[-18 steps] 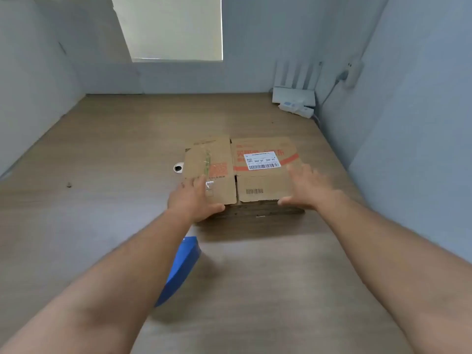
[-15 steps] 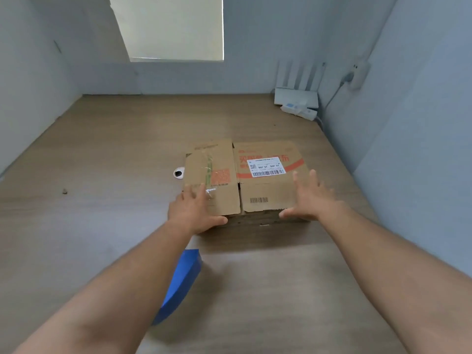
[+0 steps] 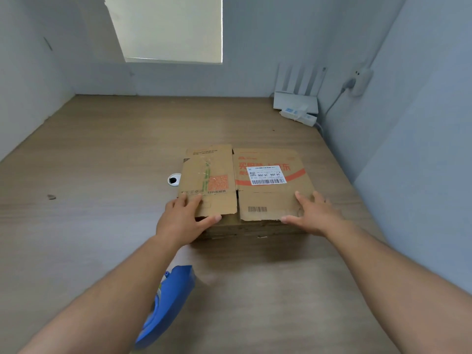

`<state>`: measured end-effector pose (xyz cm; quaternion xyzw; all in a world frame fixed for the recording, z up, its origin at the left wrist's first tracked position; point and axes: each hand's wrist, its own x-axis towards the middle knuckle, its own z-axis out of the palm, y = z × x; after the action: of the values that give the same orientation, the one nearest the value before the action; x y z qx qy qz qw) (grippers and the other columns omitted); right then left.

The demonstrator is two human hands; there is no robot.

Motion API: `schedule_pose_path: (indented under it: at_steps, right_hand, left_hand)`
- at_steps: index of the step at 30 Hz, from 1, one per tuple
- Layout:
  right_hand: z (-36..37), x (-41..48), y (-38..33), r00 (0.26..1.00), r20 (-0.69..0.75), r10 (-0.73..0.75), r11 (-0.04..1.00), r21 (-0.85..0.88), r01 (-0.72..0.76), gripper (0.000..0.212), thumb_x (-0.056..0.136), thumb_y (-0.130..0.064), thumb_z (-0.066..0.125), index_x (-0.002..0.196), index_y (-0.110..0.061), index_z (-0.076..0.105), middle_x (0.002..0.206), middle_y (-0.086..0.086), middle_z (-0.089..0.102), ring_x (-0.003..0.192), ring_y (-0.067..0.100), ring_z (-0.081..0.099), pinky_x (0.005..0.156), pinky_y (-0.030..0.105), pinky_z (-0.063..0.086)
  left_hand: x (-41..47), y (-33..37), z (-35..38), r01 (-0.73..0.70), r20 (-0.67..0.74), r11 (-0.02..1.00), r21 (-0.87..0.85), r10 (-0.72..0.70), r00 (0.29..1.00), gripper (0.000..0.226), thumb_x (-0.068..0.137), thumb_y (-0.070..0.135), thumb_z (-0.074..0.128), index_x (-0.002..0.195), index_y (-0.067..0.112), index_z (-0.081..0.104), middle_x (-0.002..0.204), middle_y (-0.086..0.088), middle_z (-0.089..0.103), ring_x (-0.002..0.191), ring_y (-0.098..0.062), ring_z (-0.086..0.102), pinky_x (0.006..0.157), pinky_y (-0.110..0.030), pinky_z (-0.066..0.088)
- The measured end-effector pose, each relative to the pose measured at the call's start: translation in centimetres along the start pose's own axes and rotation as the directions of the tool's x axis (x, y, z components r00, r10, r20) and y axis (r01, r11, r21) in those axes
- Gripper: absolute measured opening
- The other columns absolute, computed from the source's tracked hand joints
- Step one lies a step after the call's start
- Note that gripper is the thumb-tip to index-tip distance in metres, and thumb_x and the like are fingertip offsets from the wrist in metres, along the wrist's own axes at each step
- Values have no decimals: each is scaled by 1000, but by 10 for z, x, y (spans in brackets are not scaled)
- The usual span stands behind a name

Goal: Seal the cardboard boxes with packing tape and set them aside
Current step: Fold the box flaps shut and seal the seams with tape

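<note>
Flat brown cardboard box sits right of centre on the wood-grain surface. Left hand lies wide on the left flap, thumb along its front edge; right hand is spread flat at the right front corner. The seam shows no tape, so lifting either hand may let the flaps spring up, and an uneven push could slide the box.

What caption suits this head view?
Left hand and right hand rest on the flaps of a brown cardboard box on a wooden table.
</note>
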<state>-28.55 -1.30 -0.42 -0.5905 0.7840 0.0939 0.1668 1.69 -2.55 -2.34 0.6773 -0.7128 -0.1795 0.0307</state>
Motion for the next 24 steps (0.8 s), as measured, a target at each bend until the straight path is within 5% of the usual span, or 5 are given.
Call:
schedule_pose_path:
  at_steps: [4,8,14,17,24]
  right_hand:
    - [-5,-10,5,996,-92,-13,996,91,21,104,71,-77,57,151,-31,8,158,10,4,142,36,16,111,48,25]
    - [-16,-18,18,980,-194,-30,966,248,79,106,73,-62,69,153,-27,8,160,9,0,145,34,9,115,45,18]
    - [-36,-30,11,891,-416,183,665,720,199,67,89,-28,66,145,-14,32,144,10,43,129,28,45,103,43,41]
    - [-43,-41,4,914,-388,119,687,697,206,22,96,-28,53,109,-12,60,106,9,66,98,27,61,82,38,50]
    - [-85,-105,-3,727,-686,-38,808,406,426,13,97,-21,45,93,-12,52,83,6,57,70,21,52,53,25,32]
  left_hand:
    - [-12,11,-14,-26,-97,999,37,30,995,64,90,69,31,145,36,33,147,4,38,130,-25,36,95,-37,42]
    - [-26,19,-30,-43,-288,994,97,69,955,44,102,29,36,145,33,36,137,-1,51,110,-29,53,75,-34,46]
    - [-49,48,-67,-91,-463,961,-261,-42,885,35,102,32,38,133,27,53,106,-13,68,96,-38,59,79,-40,47]
    - [-64,57,-87,-174,-456,867,-466,-67,887,26,99,30,43,118,25,59,97,-5,67,94,-32,60,85,-44,50]
    - [-126,65,-125,-125,-428,823,-554,-153,891,17,92,28,44,107,31,50,97,-2,61,87,-30,61,77,-51,56]
